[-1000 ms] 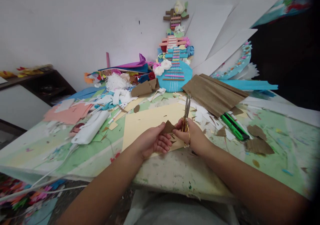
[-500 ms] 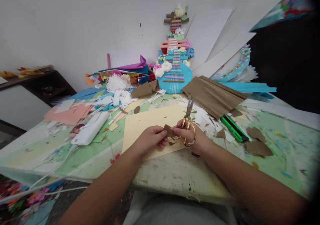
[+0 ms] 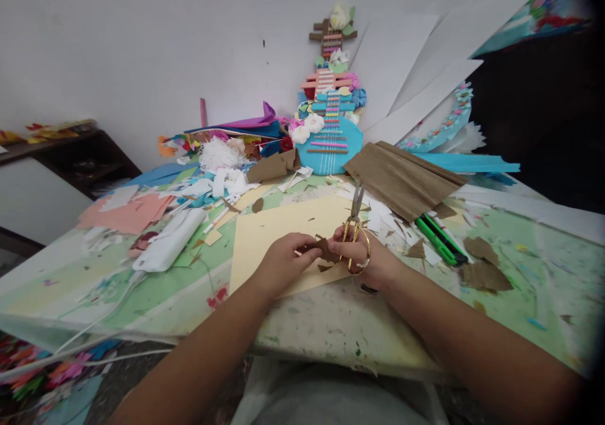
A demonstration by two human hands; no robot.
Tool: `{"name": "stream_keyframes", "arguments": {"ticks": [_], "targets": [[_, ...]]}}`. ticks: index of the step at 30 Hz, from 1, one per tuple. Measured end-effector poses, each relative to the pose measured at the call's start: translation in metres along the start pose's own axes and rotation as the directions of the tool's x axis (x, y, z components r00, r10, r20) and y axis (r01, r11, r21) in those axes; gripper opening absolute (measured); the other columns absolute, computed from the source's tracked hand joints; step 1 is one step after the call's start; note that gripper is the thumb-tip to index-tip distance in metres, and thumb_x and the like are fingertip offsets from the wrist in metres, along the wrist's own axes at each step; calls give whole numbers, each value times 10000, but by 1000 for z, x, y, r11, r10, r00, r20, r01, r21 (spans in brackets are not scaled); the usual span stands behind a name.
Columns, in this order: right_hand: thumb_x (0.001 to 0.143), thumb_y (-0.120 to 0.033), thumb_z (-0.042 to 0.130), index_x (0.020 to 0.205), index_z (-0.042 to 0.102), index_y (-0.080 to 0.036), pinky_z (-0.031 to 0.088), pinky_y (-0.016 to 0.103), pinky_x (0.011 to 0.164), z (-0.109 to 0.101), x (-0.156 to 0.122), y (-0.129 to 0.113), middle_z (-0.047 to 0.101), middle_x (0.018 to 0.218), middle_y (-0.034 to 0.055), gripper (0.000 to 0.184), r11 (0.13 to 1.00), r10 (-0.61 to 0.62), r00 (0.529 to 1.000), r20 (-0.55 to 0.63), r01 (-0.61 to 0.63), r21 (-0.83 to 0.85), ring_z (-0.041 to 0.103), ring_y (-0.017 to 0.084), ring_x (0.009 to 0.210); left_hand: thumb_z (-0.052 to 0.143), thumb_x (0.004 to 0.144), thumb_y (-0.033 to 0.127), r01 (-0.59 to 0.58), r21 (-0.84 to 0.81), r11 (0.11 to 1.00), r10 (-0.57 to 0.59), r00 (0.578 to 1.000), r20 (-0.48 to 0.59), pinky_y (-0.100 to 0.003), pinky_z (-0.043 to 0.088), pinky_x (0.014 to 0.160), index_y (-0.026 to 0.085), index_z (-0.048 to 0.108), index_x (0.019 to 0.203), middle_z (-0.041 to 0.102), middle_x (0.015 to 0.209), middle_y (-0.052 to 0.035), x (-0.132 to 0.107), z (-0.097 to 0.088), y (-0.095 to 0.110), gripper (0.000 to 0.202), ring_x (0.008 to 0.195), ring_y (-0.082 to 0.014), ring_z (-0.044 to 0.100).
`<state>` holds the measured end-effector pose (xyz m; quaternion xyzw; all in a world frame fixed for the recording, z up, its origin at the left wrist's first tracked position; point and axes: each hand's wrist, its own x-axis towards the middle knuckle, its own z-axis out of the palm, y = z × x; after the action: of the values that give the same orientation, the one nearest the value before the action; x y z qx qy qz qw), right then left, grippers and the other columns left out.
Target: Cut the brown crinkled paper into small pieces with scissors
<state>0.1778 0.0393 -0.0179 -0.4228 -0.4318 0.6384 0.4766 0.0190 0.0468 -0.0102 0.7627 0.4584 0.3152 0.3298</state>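
My left hand (image 3: 282,262) pinches a small brown paper piece (image 3: 327,249) just above a cream paper sheet (image 3: 276,231) on the table. My right hand (image 3: 363,258) also touches that piece with its fingertips while its fingers sit in the gold handles of a pair of scissors (image 3: 355,225), whose blades point away from me and look closed. Small brown offcuts lie on the cream sheet under my hands.
A paint-stained green table (image 3: 155,286) holds paper scraps, a white device with a cord (image 3: 169,241), green utility knives (image 3: 440,237), a stack of brown sheets (image 3: 401,179), brown pieces (image 3: 484,267), and a paper guitar model (image 3: 331,116) against the wall.
The scissors tilted from upright between my hands to leaning right, handles now showing. My left hand turned the brown piece, and both hands shifted slightly lower and closer together.
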Motion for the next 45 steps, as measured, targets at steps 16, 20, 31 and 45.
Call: {"name": "stream_keyframes", "arguments": {"ticks": [16,20,31,45], "targets": [[522,-198,693,658,460,-173,373,243,475,-3,-3,-3,530,516,-49,270,987,18,998,56,-26,159,510,101,473,545,712,145,-522,498,692,666,728,-162,-306,424,754,228,545,897,487,983,-51,-8,-1,-3,202,918,-163,464],[519,-216,701,658,462,-188,377,253,500,-3,-4,-4,541,556,-52,278,983,-22,999,46,13,186,526,114,520,578,695,215,-488,498,716,627,763,-154,-343,410,776,184,482,1044,493,966,-84,-5,0,-2,364,911,-186,462],[545,-201,687,665,462,-184,333,231,488,-1,-4,-3,507,558,-55,255,977,-87,995,-57,96,188,473,85,506,584,671,121,-528,522,670,704,676,-220,-326,403,753,226,584,802,444,932,-41,-13,1,0,167,877,-164,438],[562,-209,656,660,439,-190,281,217,446,1,0,-2,505,573,-66,239,968,-176,980,-90,189,163,428,67,473,608,656,284,174,-711,682,-185,981,62,-300,454,612,161,517,897,564,803,-43,-2,17,5,286,695,-148,550]]}}
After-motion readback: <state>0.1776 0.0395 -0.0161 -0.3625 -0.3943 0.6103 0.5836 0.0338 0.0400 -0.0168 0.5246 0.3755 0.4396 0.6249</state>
